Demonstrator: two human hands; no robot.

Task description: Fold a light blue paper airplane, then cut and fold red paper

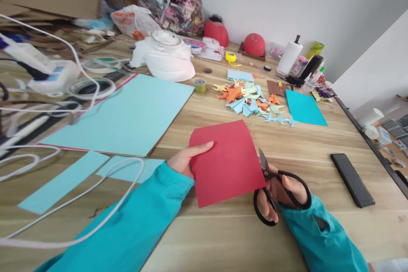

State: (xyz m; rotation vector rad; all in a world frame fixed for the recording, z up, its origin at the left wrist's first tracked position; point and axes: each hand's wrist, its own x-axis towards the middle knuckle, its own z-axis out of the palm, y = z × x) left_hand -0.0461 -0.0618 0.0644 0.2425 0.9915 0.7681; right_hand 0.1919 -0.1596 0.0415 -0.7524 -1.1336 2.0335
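A squarish sheet of red paper (228,165) is held up over the table. Its left edge is gripped by my left hand (188,159), thumb lying across the front and the other fingers hidden behind. In my right hand (283,191) are black-handled scissors (267,173), with fingers through the loops. The scissors' blades point up and lie against the right edge of the red paper; part of them is hidden behind the sheet.
Large light-blue sheets (127,114) and a cut blue strip (63,182) lie at left, crossed by a white cable (105,187). Folded paper pieces (248,100) are heaped ahead, beside a teal sheet (306,107). A phone (352,179) lies at right.
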